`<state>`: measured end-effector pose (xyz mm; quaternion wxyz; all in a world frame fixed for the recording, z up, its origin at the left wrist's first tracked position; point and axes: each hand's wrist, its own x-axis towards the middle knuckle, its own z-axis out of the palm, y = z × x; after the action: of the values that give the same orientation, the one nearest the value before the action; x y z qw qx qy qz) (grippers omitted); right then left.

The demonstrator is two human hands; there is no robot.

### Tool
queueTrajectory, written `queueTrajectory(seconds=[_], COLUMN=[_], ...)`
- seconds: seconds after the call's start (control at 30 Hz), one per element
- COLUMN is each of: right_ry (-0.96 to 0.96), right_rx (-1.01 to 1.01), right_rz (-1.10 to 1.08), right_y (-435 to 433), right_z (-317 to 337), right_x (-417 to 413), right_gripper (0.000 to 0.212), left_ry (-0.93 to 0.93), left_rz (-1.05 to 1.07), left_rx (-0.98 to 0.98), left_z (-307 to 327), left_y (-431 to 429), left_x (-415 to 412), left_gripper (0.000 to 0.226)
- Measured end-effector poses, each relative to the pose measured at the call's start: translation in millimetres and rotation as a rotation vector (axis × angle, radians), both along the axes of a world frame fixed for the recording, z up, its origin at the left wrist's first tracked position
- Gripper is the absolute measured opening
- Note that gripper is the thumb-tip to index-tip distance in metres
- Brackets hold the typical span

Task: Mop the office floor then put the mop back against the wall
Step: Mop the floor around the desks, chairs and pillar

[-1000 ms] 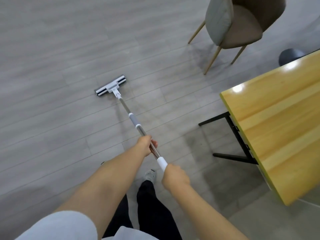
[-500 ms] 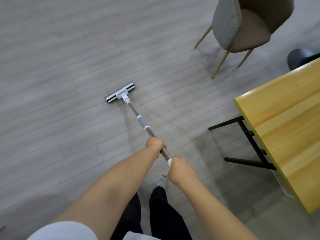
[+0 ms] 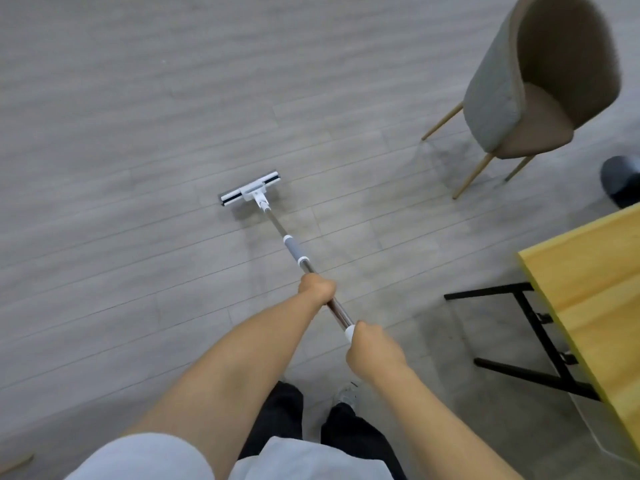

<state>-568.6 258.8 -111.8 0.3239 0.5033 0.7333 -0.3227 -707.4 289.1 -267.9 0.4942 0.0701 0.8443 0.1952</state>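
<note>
**Both hands grip mop, head on floor**

Left hand (image 3: 317,288) is clenched round the mop (image 3: 292,249) at mid-shaft. Right hand (image 3: 374,349) grasps the white end cap, at 5 o'clock from the left. The shaft points to 11 o'clock. The white mop head (image 3: 249,192) lies flat on the grey plank floor (image 3: 138,133), near centre. Chair (image 3: 540,81) at 1 o'clock, well apart. Yellow table (image 3: 595,289) at 4 o'clock. Dark trousers (image 3: 349,434) at 6 o'clock.
</note>
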Motion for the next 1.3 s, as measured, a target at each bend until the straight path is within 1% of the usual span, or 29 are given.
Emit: queueTrajectory(seconds=[0.2, 0.33, 0.47, 0.53, 0.67, 0.8, 0.93, 1.07, 1.17, 1.3], right_ry=[0.032, 0.069, 0.106, 0.118, 0.147, 0.161, 0.188, 0.18, 0.179, 0.149], right_rx=[0.09, 0.116, 0.098, 0.074, 0.041, 0.019, 0.02, 0.015, 0.018, 0.028], right_rz=[0.119, 0.202, 0.218, 0.212, 0.249, 0.329, 0.395, 0.422, 0.439, 0.468], right_y=[18, 34, 61, 82, 137, 200, 266, 314, 343, 382], right_z=[24, 36, 37, 36, 31, 38, 50, 60, 59, 50], right_x=[-94, -166, -232, -263, -327, -390, -457, -523, -571, -660], right_gripper=[0.013, 0.013, 0.026, 0.027, 0.024, 0.025, 0.018, 0.029, 0.032, 0.033], left_ry=[0.04, 0.056, 0.09, 0.106, 0.128, 0.143, 0.125, 0.138, 0.122, 0.083], left_rz=[0.094, 0.165, 0.233, 0.251, 0.287, 0.354, 0.446, 0.479, 0.523, 0.541], left_rx=[0.077, 0.108, 0.131, 0.124, 0.101, 0.079, 0.112, 0.121, 0.135, 0.151], left_z=[30, 43, 54, 57, 63, 69, 81, 89, 90, 80], left_y=[7, 14, 26, 38, 79, 127, 183, 225, 250, 289], left_x=[-110, -189, -262, -297, -361, -421, -485, -549, -595, -682], left_gripper=[0.043, 0.042, 0.039, 0.037, 0.027, 0.029, 0.03, 0.031, 0.034, 0.036])
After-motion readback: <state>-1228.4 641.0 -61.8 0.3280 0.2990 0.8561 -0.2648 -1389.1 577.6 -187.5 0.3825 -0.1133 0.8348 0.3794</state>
